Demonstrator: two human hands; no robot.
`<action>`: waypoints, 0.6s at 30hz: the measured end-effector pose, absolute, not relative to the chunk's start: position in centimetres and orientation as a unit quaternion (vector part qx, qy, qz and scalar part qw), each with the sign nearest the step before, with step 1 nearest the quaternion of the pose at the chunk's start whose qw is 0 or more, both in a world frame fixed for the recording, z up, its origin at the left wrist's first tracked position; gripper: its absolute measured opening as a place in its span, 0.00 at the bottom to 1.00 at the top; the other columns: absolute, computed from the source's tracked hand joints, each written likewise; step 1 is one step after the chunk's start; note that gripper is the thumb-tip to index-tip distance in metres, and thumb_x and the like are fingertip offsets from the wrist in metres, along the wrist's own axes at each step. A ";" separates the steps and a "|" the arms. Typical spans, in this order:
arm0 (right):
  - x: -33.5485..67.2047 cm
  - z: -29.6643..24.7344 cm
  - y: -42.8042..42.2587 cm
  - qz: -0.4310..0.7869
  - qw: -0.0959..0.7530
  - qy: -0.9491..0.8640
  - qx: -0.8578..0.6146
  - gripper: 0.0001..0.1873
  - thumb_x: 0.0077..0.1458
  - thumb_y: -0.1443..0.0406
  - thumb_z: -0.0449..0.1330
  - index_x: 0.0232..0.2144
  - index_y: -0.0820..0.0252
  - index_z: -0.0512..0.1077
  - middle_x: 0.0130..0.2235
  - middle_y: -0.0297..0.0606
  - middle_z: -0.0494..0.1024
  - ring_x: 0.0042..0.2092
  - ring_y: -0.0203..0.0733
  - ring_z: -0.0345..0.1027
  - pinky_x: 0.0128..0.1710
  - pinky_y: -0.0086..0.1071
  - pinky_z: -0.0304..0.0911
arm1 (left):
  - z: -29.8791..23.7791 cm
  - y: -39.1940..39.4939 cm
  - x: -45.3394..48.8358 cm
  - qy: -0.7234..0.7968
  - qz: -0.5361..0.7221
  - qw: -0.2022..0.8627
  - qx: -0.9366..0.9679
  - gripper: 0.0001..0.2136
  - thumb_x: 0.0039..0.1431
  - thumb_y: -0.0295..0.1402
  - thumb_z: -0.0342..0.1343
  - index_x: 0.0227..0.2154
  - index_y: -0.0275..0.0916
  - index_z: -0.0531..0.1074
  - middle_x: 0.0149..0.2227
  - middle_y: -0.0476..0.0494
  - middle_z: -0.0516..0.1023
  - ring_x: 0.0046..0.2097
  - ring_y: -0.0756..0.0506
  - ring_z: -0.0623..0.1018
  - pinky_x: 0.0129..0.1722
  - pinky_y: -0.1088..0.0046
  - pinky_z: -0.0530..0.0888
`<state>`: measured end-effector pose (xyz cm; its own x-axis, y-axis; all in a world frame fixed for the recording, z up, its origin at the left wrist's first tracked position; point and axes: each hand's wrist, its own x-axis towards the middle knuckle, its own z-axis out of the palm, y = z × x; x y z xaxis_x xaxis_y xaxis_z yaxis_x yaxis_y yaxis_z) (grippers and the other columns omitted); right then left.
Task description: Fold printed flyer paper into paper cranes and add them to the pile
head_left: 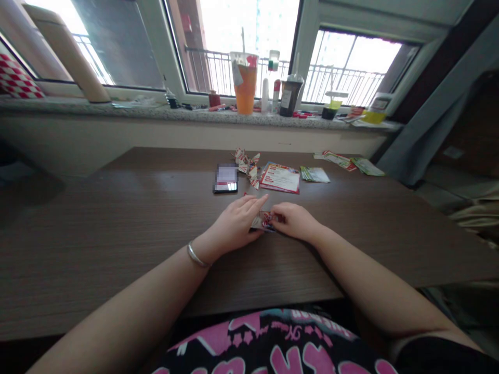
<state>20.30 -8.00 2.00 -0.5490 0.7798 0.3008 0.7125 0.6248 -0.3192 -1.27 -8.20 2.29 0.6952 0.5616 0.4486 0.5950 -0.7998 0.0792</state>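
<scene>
My left hand (238,221), with a silver bangle at the wrist, lies over a small printed piece of paper (257,223) on the table. Its fingers are stretched out and cover much of the paper. At the paper's right side, my right hand (293,221) has its fingers curled in a pinch on the red-and-white patterned part. The paper's folds are partly hidden by both hands. Beyond them lie folded striped paper pieces (248,167) joined in a zigzag, and a stack of printed sheets (281,178) with red borders.
A phone (225,178) lies left of the folded paper. Small green-and-white sheets (315,175) and more paper strips (339,160) rest to the right. On the windowsill stand an orange drink cup (245,85), a dark lidded cup (290,96) and several bottles. The brown table (117,234) extends both ways.
</scene>
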 end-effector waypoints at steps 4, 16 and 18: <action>20.4 1.8 -8.0 0.078 0.213 -0.876 -0.425 0.02 0.53 0.68 0.59 0.30 0.59 0.73 0.30 0.35 0.75 0.32 0.37 0.64 0.32 0.28 0.53 | 2.5 -8.2 -1.2 -0.326 -0.208 0.039 -0.921 0.33 0.55 0.38 0.58 0.61 0.33 0.56 0.53 0.33 0.71 0.55 0.37 0.70 0.60 0.54 0.63; 20.4 2.0 -8.0 0.097 0.246 -0.873 -0.410 0.06 0.52 0.72 0.58 0.33 0.59 0.73 0.31 0.35 0.74 0.34 0.38 0.64 0.36 0.29 0.57 | 3.2 -8.3 -1.0 -0.343 -0.193 0.040 -0.918 0.15 0.56 0.35 0.57 0.46 0.39 0.69 0.41 0.42 0.77 0.42 0.41 0.75 0.45 0.62 0.70; 20.4 2.0 -8.1 0.099 0.254 -0.872 -0.407 0.07 0.53 0.72 0.57 0.34 0.59 0.73 0.32 0.35 0.74 0.35 0.38 0.64 0.37 0.29 0.57 | 3.3 -8.3 -1.0 -0.347 -0.195 0.041 -0.917 0.14 0.56 0.35 0.57 0.45 0.39 0.69 0.39 0.42 0.77 0.40 0.41 0.75 0.42 0.63 0.70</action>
<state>20.36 -8.06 2.01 -0.5389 0.7604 0.3624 0.6603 0.6485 -0.3789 -1.01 -8.32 3.29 0.6837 0.6193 0.3859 0.6517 -0.7562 0.0591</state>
